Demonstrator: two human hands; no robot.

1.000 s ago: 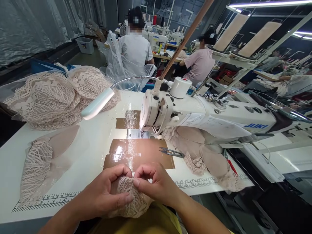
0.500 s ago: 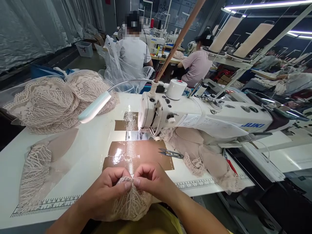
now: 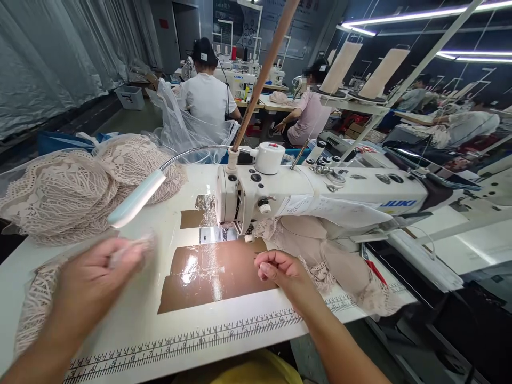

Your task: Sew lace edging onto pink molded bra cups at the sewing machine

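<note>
My left hand (image 3: 94, 285), smeared by motion, is closed on a thin beige lace fabric piece (image 3: 147, 246) that shows past its fingertips. Beneath that wrist, another beige lace piece (image 3: 36, 309) lies on the table, partly covered. My right hand (image 3: 282, 272) is pinched at the right edge of the brown taped patch (image 3: 228, 272). The dark thread snips (image 3: 257, 256) are almost wholly hidden by its fingers; only a small dark bit shows. Just beyond the hands stands a white sewing machine (image 3: 272, 189), its needle area over a metal plate (image 3: 210, 235).
Stacked lace cups (image 3: 68, 186) lie at the back left, under a lamp (image 3: 138, 197). More beige pieces (image 3: 340, 261) and a red-handled tool (image 3: 376, 272) are at the right. A printed ruler (image 3: 192, 341) runs along the front edge. Two co-workers sit ahead.
My hands have parted from the gathered lace piece they held together at the front edge. The left moved left with fabric; the right moved up and right onto the snips. The view has shifted slightly.
</note>
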